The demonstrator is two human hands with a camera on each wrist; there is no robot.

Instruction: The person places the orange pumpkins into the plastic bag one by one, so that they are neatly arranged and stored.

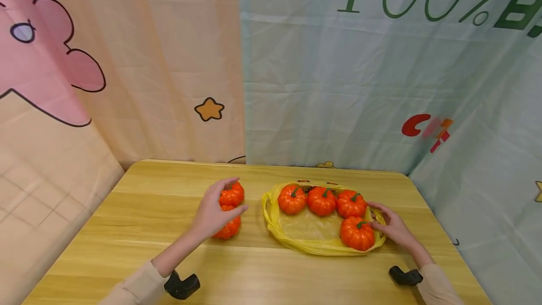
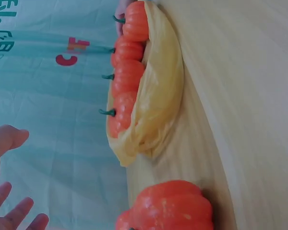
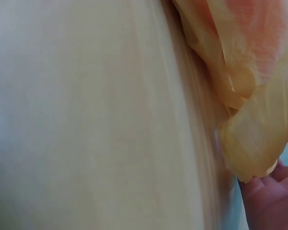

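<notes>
On the table (image 1: pixel 148 206), seen from the head, four orange pumpkins (image 1: pixel 321 201) sit in a yellow bag (image 1: pixel 313 248). Two more pumpkins (image 1: pixel 228 229) are left of the bag, close together. The left hand (image 1: pixel 210 214) is open by these two, thumb and fingers apart. The right hand (image 1: pixel 395 228) touches the bag's right edge. From the left wrist, green stems (image 2: pixel 107 112) stick out of the four. From the right wrist, fingers touch the bag; I can't tell if they grip it.
</notes>
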